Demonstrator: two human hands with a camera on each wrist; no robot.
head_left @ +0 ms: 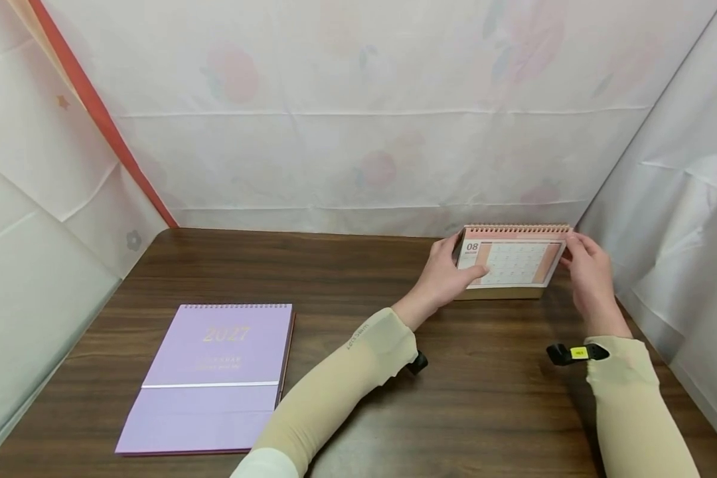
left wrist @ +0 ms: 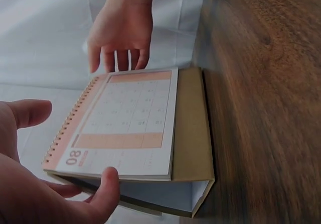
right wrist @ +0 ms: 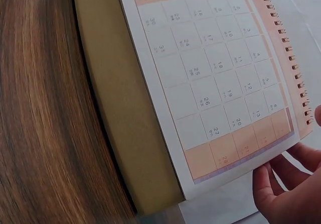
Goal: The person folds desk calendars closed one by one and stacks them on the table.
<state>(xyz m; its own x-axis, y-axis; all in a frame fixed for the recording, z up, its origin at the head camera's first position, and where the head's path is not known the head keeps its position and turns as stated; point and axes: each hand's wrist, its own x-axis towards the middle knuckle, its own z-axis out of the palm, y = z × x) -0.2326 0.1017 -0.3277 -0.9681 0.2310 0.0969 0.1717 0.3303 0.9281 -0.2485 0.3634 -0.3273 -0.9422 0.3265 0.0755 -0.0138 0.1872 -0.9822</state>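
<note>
Losing some fingertips from sight behind pink calendar (head_left: 516,264). Grasping its left end with left hand (head_left: 443,275), its right with right hand (head_left: 591,275).

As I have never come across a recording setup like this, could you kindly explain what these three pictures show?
There is no machine here: a person works with two bare hands. The large picture comes from a camera worn on the head, looking forward and down; the other two come from cameras on the left and right wrists. On the dark wooden table stand a pink-and-white calendar and, lower left in the head view, a purple 2027 calendar. The left hand and right hand hold the pink-and-white one at its two ends.
</note>
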